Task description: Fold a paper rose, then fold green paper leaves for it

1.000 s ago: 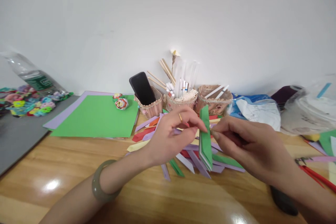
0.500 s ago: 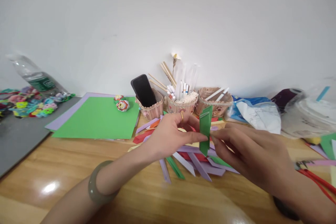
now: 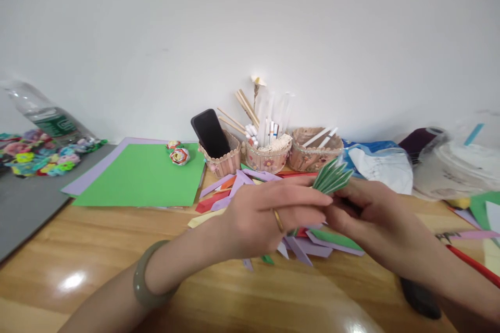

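Observation:
Both hands meet above the wooden table over a pile of folded paper strips in purple, red, orange and yellow. My left hand, with a ring and a grey-green bangle on the wrist, covers most of a stack of folded green paper strips. Its pointed ends fan out up and to the right. My right hand grips the same stack from the right side. The lower part of the stack is hidden behind my fingers.
Three small baskets stand at the wall, holding a black phone, sticks and pens. A green sheet lies on a purple one at the left, with a paper flower, a plastic bottle, plastic bags and red-handled pliers.
The green stack stood upright between my fingertips; now it is turned, tips pointing up-right, and my left hand has closed over it.

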`<state>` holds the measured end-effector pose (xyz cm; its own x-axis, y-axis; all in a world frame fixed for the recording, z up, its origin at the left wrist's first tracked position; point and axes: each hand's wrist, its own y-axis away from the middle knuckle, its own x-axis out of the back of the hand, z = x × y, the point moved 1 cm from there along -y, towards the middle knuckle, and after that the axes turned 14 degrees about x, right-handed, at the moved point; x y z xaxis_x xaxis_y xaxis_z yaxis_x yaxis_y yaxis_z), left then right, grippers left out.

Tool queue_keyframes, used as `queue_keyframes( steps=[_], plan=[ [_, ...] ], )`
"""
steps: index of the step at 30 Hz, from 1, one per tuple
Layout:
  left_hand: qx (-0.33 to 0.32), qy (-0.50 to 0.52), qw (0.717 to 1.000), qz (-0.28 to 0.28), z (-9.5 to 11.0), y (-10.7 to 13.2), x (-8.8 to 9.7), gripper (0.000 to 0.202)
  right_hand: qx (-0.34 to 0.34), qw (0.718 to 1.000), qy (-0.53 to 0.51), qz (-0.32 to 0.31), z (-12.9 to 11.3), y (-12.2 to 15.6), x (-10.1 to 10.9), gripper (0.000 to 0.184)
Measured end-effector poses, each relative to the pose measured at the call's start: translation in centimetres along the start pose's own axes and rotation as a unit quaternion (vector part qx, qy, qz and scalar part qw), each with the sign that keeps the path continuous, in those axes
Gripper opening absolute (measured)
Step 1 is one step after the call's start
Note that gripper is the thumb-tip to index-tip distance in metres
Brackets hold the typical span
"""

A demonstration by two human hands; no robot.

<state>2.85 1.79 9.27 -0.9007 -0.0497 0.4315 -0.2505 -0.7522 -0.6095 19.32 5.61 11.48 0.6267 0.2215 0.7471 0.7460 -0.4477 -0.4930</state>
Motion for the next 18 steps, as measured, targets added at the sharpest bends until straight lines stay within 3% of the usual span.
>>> queue_keyframes(
  steps=[2, 6, 8, 10, 13, 16, 18],
  plan=[
    [0.08, 0.107, 0.991, 0.031, 0.0, -0.1, -0.2, 0.025, 0.024, 0.997, 0.067, 0.029, -0.1, 0.1, -0.1, 0.02],
    [0.278, 0.31, 0.909, 0.021, -0.2, -0.5, -0.7, 0.041, 0.119, 0.963, 0.229, 0.073, 0.0, 0.5, -0.4, 0.018],
    [0.325, 0.302, 0.896, 0.019, -0.2, -0.7, -0.7, 0.046, 0.162, 0.936, 0.303, 0.072, 0.4, 0.6, -0.7, 0.02],
    [0.349, 0.234, 0.907, 0.025, -0.1, -0.8, -0.6, 0.039, 0.19, 0.914, 0.354, 0.061, 0.7, 0.7, -0.9, 0.023],
    [0.307, 0.105, 0.946, 0.017, 0.0, -0.8, -0.5, 0.024, 0.199, 0.911, 0.356, 0.058, 0.9, 0.6, -1.0, 0.023],
    [0.164, 0.03, 0.986, 0.031, -0.3, -0.7, -0.5, 0.02, 0.156, 0.952, 0.259, 0.056, 0.5, 0.4, -0.6, 0.019],
    [0.074, 0.005, 0.996, 0.048, -0.7, -0.6, -0.6, 0.02, 0.111, 0.977, 0.176, 0.045, 0.2, 0.3, -0.4, 0.018]
  ],
)
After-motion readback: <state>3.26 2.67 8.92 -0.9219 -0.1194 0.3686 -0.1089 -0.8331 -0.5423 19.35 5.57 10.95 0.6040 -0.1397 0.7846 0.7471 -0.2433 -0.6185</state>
